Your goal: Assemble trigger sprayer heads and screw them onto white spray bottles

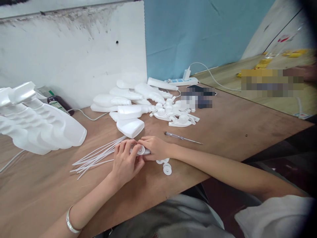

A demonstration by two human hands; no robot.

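Note:
Both my hands are closed on a white plastic sprayer head [141, 150], its round collar facing up. My left hand [125, 160] grips its left side with thumb and fingers. My right hand [155, 147] holds the other end, and the fingers cover much of the part. Just left of my left hand lies a bundle of thin white tubes [95, 156]. Several white ring washers [167, 169] rest by my right wrist. A screwdriver [183, 137] with a clear handle lies beyond my right forearm. Farther back is a heap of white sprayer heads [173, 112].
White bottles [130, 127] are piled behind my hands, and more white bottles [49, 129] lie in a row at the left. A dark bottle [59, 104] leans near the wall. A power strip [182, 82] with a white cable sits at the back.

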